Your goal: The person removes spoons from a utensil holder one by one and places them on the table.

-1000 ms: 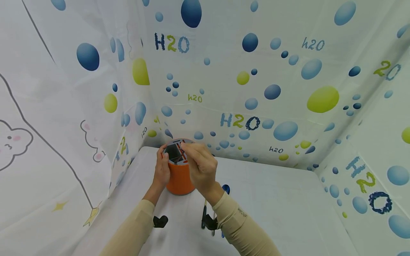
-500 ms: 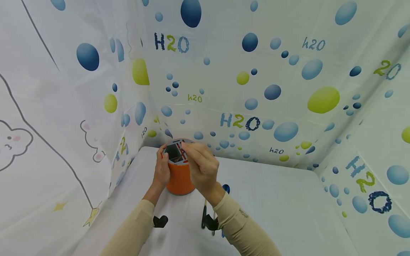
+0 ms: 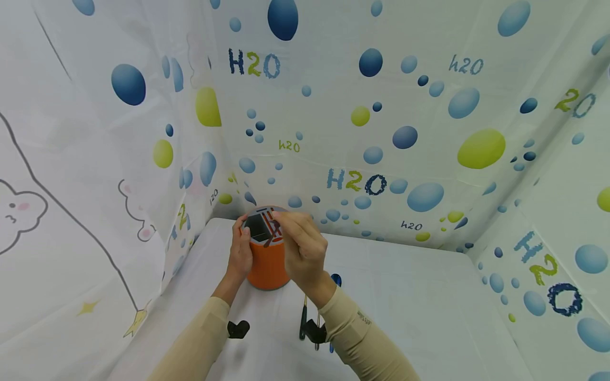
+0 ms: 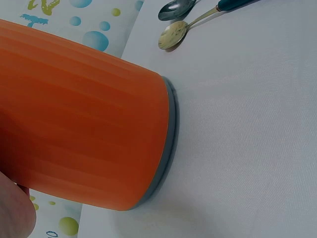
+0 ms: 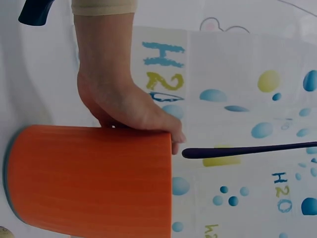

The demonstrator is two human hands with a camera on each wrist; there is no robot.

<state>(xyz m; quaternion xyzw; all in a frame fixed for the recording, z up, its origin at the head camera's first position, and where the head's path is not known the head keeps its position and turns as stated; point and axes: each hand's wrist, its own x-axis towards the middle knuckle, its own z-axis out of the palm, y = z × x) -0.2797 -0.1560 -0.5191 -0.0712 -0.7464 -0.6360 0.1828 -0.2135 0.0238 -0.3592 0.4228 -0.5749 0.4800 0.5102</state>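
Orange holder, bench's far-left corner: left hand grips its side, steadying; right hand pinches dark utensil over compartments.

Matt ribbed orange plastic holder, shiny metal spoons, smooth white tablecloth

The curtain behind the table bears the printed text "H2O" in dark blue and green near its top; a smaller "h2O" in grey-blue further right; a small green "h2O" lower down; a blue, green and navy "H2O" at mid-height; a tiny dark "h2O" below it; the right-hand curtain panel carries another "H2O"; the sleeve shows small print too tiny to read
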